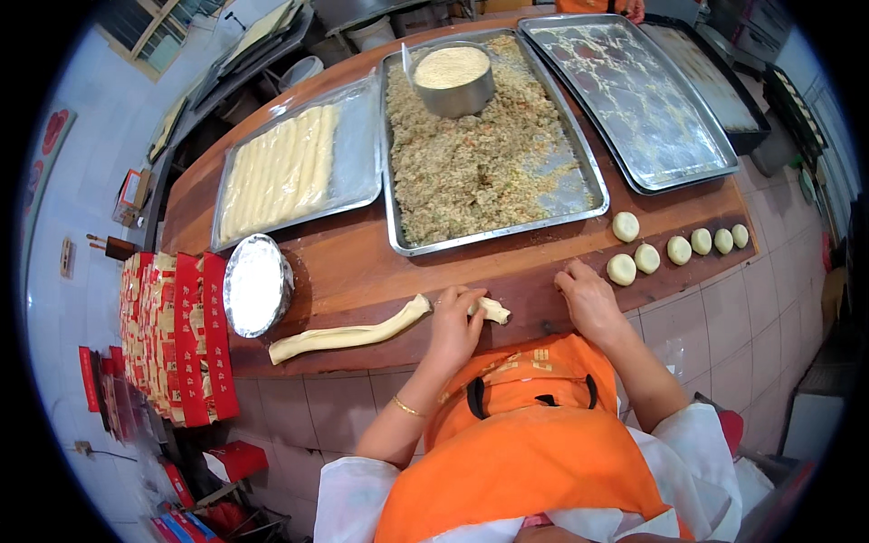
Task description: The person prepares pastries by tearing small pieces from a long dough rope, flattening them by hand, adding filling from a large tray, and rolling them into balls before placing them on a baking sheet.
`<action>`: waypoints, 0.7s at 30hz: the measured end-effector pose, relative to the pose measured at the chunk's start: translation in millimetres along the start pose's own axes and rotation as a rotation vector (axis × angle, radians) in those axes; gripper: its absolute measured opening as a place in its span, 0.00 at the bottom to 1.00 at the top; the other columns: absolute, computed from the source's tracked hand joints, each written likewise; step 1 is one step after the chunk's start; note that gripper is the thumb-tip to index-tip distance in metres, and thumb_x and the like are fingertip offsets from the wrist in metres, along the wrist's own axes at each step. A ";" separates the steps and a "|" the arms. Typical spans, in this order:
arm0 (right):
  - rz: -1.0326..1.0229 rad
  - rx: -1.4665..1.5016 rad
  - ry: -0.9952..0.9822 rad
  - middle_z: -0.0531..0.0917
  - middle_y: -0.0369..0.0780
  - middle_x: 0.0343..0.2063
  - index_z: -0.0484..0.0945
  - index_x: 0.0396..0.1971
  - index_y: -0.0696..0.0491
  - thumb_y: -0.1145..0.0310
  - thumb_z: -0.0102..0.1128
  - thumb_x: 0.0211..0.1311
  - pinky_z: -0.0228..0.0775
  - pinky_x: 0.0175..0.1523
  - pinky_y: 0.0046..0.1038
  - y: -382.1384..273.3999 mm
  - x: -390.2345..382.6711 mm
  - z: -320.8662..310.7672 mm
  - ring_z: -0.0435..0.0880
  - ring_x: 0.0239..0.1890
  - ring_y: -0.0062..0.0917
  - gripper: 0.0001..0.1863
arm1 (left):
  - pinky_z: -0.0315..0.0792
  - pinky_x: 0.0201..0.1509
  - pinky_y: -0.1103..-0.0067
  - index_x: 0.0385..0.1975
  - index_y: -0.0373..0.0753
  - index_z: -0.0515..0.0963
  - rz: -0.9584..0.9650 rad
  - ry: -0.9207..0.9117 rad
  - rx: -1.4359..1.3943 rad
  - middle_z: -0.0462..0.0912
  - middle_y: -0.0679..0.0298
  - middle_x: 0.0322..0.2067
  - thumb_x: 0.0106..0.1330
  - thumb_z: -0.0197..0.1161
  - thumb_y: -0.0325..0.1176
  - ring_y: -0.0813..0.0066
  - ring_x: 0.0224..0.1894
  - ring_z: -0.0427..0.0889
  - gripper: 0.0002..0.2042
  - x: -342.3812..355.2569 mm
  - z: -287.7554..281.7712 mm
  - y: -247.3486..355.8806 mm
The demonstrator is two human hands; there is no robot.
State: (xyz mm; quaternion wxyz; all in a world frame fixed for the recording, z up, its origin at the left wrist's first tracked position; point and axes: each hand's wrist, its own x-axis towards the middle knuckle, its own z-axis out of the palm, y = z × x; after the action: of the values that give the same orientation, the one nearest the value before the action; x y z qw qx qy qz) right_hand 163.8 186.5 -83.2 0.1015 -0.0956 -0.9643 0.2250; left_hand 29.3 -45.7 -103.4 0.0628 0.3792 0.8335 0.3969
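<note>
While the left hand (456, 317) gripped the dough rope (355, 336) near its right end, probably steadying it along the wooden table's (348, 281) front edge, the right hand (584, 292) sat half-curled, contents unclear.

Layout of the desk (344, 262). Rear, left to right: left tray (359, 154) holding dough strips (281, 167); middle tray (566, 190) holding filling (453, 181), on which stands a round tin (463, 100); right tray (634, 100). Front, left to right: bowl (286, 291), dough rope (353, 339), short dough piece (493, 310), dough rounds (646, 259) before the right tray.
</note>
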 end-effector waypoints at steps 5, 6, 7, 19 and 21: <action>-0.118 0.578 0.082 0.79 0.42 0.31 0.79 0.36 0.52 0.77 0.67 0.53 0.75 0.43 0.37 -43.2 28.4 15.4 0.80 0.36 0.40 0.10 | 0.73 0.38 0.75 0.46 0.35 0.81 -0.086 -0.034 -0.068 0.76 0.57 0.37 0.60 0.65 0.23 0.65 0.34 0.76 0.13 3.3 -0.7 1.2; -0.186 0.557 0.066 0.80 0.43 0.31 0.79 0.36 0.52 0.76 0.67 0.53 0.75 0.42 0.36 -53.4 35.4 23.7 0.80 0.36 0.39 0.10 | 0.73 0.39 0.74 0.46 0.34 0.81 -0.101 -0.039 -0.075 0.77 0.56 0.38 0.60 0.64 0.23 0.63 0.34 0.77 0.13 3.4 -2.2 4.6; -0.254 0.535 0.051 0.80 0.43 0.31 0.80 0.36 0.52 0.76 0.67 0.54 0.75 0.42 0.35 -60.9 42.6 35.3 0.81 0.36 0.38 0.10 | 0.74 0.40 0.74 0.45 0.34 0.81 -0.114 -0.044 -0.082 0.78 0.55 0.38 0.60 0.64 0.22 0.62 0.35 0.78 0.13 4.6 -3.8 6.9; 0.076 0.776 0.532 0.83 0.37 0.36 0.80 0.45 0.55 0.80 0.59 0.61 0.73 0.39 0.23 -35.1 45.2 -7.2 0.80 0.33 0.22 0.12 | 0.62 0.70 0.61 0.67 0.43 0.67 0.536 -0.300 0.102 0.67 0.52 0.67 0.62 0.60 0.27 0.53 0.68 0.67 0.29 83.8 38.7 6.9; 0.073 0.762 0.572 0.84 0.37 0.37 0.79 0.47 0.56 0.80 0.59 0.62 0.73 0.40 0.22 -23.3 36.0 -9.3 0.81 0.35 0.21 0.13 | 0.56 0.73 0.57 0.71 0.44 0.62 0.547 -0.418 0.331 0.60 0.54 0.71 0.65 0.62 0.36 0.55 0.72 0.62 0.33 81.9 32.5 23.9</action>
State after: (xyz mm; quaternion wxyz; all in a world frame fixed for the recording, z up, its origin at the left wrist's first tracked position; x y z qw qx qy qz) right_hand 128.2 178.2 -59.0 0.3826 -0.1435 -0.7425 0.5308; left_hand -1.3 39.6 -92.4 0.0610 0.6655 0.7235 0.1728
